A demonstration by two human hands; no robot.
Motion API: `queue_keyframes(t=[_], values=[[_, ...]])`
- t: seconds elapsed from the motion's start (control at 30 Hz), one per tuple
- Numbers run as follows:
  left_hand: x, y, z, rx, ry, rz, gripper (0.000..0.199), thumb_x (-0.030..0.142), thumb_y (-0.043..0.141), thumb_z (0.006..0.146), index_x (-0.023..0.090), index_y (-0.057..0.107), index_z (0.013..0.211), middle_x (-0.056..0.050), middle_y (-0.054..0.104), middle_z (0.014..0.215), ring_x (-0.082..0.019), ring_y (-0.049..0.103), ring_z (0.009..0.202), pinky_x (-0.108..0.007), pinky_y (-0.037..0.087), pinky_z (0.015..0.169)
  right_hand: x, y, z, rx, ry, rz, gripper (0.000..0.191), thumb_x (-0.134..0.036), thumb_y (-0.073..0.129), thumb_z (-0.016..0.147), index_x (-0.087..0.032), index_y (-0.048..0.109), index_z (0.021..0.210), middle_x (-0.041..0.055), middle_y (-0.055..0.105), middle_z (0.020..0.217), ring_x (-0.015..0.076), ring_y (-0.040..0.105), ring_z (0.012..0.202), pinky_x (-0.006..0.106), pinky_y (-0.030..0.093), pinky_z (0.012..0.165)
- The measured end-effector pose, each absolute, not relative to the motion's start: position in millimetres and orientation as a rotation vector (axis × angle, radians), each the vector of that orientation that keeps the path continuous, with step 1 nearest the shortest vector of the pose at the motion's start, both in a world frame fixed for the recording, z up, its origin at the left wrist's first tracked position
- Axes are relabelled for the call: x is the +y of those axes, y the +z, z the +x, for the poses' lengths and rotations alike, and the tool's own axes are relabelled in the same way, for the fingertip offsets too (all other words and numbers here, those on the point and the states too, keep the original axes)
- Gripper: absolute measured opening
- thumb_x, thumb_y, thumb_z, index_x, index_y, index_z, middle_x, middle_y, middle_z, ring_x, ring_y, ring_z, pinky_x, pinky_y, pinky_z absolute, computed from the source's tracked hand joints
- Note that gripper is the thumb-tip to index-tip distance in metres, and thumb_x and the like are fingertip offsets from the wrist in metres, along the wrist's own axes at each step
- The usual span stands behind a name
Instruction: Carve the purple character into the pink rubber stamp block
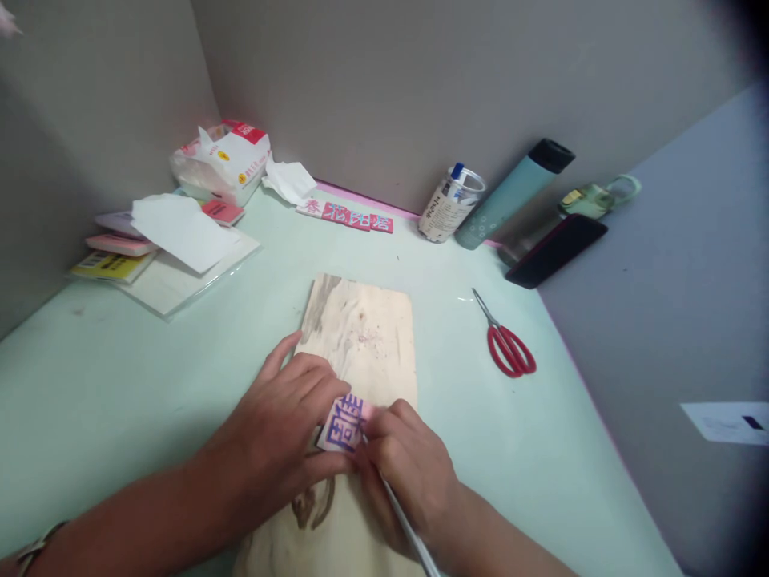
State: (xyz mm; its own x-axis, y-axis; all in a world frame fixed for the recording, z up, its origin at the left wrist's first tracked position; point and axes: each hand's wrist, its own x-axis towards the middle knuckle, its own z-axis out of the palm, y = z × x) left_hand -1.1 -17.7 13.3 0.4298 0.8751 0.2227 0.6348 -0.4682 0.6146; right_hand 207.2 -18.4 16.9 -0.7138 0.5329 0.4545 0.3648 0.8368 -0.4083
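Note:
A small pale pink tile with a purple character (pixel 340 426) lies over the wooden board (pixel 360 328). My left hand (pixel 282 421) grips the tile from the left, fingers at its top edge and thumb along its bottom. In my right hand (pixel 408 461) is a thin metallic carving tool (pixel 404 521), its shaft running down toward the bottom of the view. The tool's tip meets the right part of the character. My right fingertips are close against the tile's right side and cover part of it.
Red-handled scissors (pixel 510 349) lie right of the board. Behind stand a can (pixel 441 210), a teal bottle (pixel 510 196) and a dark phone (pixel 556 250). Several carved tiles (pixel 359 217) form a row at the back. Tissues (pixel 225 160) and stacked papers (pixel 180 232) sit at the left.

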Motion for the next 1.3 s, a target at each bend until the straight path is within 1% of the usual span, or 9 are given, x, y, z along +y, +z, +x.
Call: queue_keyframes(t=[0.1, 0.17, 0.23, 0.3, 0.33, 0.5, 0.67, 0.97, 1.3], values=[[-14, 10, -7, 1.179, 0.77, 2.272, 0.046, 0.033, 0.089, 0.072, 0.021, 0.061, 0.106, 0.004, 0.061, 0.086, -0.021, 0.059, 0.096, -0.049, 0.015, 0.121, -18, 14, 210, -2.493, 0.339, -0.599, 0.02, -0.001, 0.043, 0.093, -0.02, 0.047, 0.087, 0.0023, 0.048, 0.07, 0.0194, 0.043, 0.064, 0.034, 0.032, 0.058], [-12, 9, -10, 1.12, 0.815, 2.313, 0.049, 0.036, 0.083, 0.08, 0.021, 0.057, 0.119, 0.005, 0.06, 0.086, -0.02, 0.059, 0.096, -0.048, 0.016, 0.12, -18, 11, 210, -2.476, 0.299, -0.58, 0.023, 0.0, 0.041, 0.094, -0.02, 0.046, 0.083, 0.0017, 0.046, 0.068, 0.0187, 0.041, 0.063, 0.034, 0.031, 0.057], [-10, 9, -10, 1.141, 0.854, 2.372, 0.035, 0.034, 0.069, 0.093, 0.022, 0.057, 0.124, 0.003, 0.062, 0.089, -0.02, 0.059, 0.095, -0.05, 0.017, 0.119, -18, 9, 210, -2.462, 0.282, -0.58, 0.025, 0.002, 0.04, 0.093, -0.019, 0.046, 0.081, 0.0017, 0.045, 0.067, 0.0179, 0.039, 0.063, 0.033, 0.031, 0.057], [-10, 10, -7, 1.188, 0.861, 2.431, 0.017, 0.026, 0.056, 0.101, 0.024, 0.063, 0.116, 0.002, 0.062, 0.087, -0.019, 0.059, 0.092, -0.053, 0.017, 0.118, -18, 9, 209, -2.463, 0.29, -0.594, 0.025, 0.003, 0.042, 0.092, -0.019, 0.046, 0.081, 0.002, 0.046, 0.068, 0.0174, 0.039, 0.063, 0.033, 0.032, 0.057], [-10, 10, -5, 1.193, 0.871, 2.449, 0.016, 0.023, 0.052, 0.102, 0.025, 0.066, 0.11, 0.002, 0.062, 0.084, -0.019, 0.059, 0.089, -0.054, 0.017, 0.118, -18, 9, 209, -2.464, 0.294, -0.596, 0.025, 0.003, 0.042, 0.092, -0.019, 0.046, 0.081, 0.0024, 0.046, 0.069, 0.0174, 0.04, 0.063, 0.033, 0.032, 0.057], [-12, 11, 1, 1.159, 0.947, 2.426, 0.024, 0.019, 0.048, 0.102, 0.023, 0.069, 0.092, 0.003, 0.062, 0.078, -0.016, 0.059, 0.085, -0.054, 0.015, 0.12, -18, 12, 206, -2.438, 0.302, -0.608, 0.023, 0.003, 0.044, 0.089, -0.02, 0.046, 0.085, 0.0026, 0.049, 0.069, 0.0182, 0.042, 0.063, 0.033, 0.034, 0.056], [-12, 11, 2, 1.182, 0.888, 2.383, 0.022, 0.015, 0.051, 0.1, 0.022, 0.069, 0.091, 0.003, 0.063, 0.079, -0.015, 0.059, 0.083, -0.053, 0.013, 0.121, -17, 10, 202, -2.312, 0.367, -0.664, 0.022, 0.0, 0.045, 0.088, -0.022, 0.045, 0.088, 0.0016, 0.05, 0.072, 0.0171, 0.04, 0.061, 0.032, 0.035, 0.056], [-12, 6, 8, 1.208, 0.84, 2.438, 0.029, 0.012, 0.041, 0.101, 0.019, 0.063, 0.082, 0.001, 0.057, 0.076, -0.017, 0.054, 0.079, -0.056, 0.017, 0.121, -19, 15, 206, -2.089, 0.854, -0.904, 0.017, -0.007, 0.049, 0.092, -0.022, 0.044, 0.087, 0.0024, 0.053, 0.079, 0.0169, 0.048, 0.07, 0.031, 0.039, 0.063], [-10, -2, 13, 1.111, 0.921, 2.614, 0.029, 0.001, 0.038, 0.092, 0.014, 0.059, 0.078, -0.004, 0.052, 0.077, -0.02, 0.049, 0.081, -0.059, 0.021, 0.12, -20, 17, 205, -2.059, 0.923, -0.94, 0.017, -0.009, 0.048, 0.094, -0.023, 0.042, 0.085, 0.0011, 0.051, 0.08, 0.016, 0.047, 0.072, 0.032, 0.038, 0.066]])
